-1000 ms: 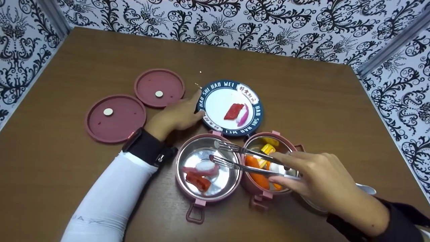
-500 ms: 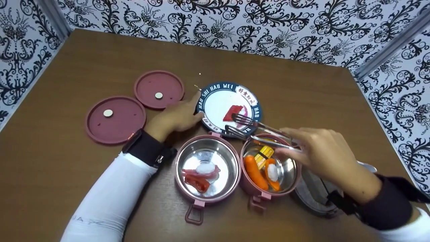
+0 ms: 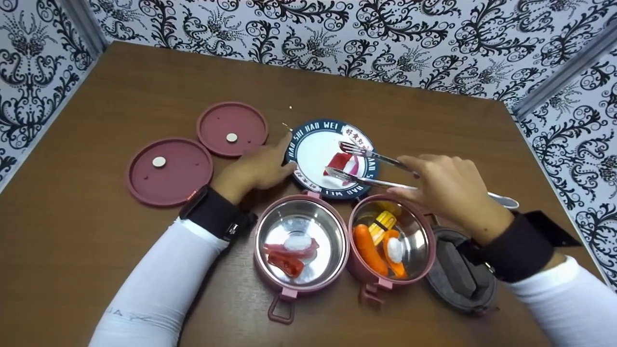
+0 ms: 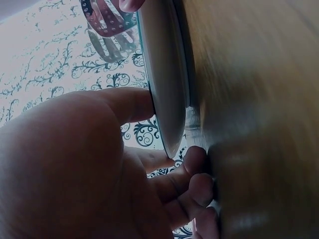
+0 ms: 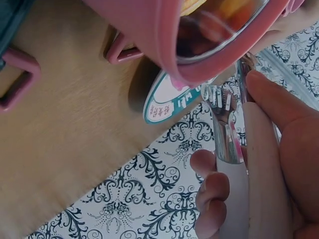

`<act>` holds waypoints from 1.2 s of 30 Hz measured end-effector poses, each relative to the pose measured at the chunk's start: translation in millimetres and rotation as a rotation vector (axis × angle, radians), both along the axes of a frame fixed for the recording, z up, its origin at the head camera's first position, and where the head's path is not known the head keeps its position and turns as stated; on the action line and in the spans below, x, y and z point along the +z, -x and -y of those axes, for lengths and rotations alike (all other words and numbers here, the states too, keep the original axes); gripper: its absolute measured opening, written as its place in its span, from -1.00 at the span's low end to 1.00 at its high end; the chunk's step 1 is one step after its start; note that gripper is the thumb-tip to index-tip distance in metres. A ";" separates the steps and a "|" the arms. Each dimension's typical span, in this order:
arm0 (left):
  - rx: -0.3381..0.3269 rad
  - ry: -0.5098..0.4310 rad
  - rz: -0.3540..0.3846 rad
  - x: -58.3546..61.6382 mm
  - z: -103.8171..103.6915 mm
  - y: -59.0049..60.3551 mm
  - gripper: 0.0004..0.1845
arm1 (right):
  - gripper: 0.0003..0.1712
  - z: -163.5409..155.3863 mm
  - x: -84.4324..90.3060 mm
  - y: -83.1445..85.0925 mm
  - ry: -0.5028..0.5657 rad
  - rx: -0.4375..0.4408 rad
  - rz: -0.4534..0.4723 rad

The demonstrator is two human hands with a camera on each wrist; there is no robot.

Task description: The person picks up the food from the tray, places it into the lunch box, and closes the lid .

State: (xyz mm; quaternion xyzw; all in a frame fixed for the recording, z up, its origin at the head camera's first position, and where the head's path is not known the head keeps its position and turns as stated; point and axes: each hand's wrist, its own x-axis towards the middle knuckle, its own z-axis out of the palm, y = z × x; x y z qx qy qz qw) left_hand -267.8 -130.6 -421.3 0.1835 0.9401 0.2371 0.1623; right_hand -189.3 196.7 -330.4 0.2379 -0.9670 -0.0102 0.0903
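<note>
My left hand (image 3: 260,166) holds the left rim of a round white plate (image 3: 308,149) with a dark blue lettered border; in the left wrist view the thumb and fingers sit about the plate's edge. A red meat-like piece (image 3: 334,164) and a pink-and-white slice (image 3: 353,168) lie on the plate. My right hand (image 3: 446,185) grips metal serving tongs (image 3: 381,158) by their pale handles, clearer in the right wrist view. The slotted ends of the tongs are spread over the plate, one on either side of the pieces. Whether they touch the food I cannot tell.
Nearer me stands a pink-rimmed steel pot (image 3: 318,262) with meat-like pieces and a white item. Beside it, another pink pot (image 3: 414,241) contains carrot and corn pieces. Two pink lids (image 3: 168,185) lie at left, a grey pouch-like container (image 3: 460,270) at right.
The tongs have moved from above the pots up and away from me to the plate, their ends spreading wider. My left hand has stayed at the plate's rim.
</note>
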 end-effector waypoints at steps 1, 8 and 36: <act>0.000 -0.004 -0.003 0.7 -0.7 0.1 -0.13 | -0.33 0.0 0.5 1.7 -0.003 0.001 0.000; -0.013 0.007 -0.003 0.8 -0.7 0.7 -0.13 | -0.26 -0.4 2.6 10.6 -0.017 -0.006 0.036; -0.007 0.024 -0.009 -1.6 -0.3 1.1 -0.14 | -0.47 6.3 0.3 22.1 -0.019 -0.012 0.201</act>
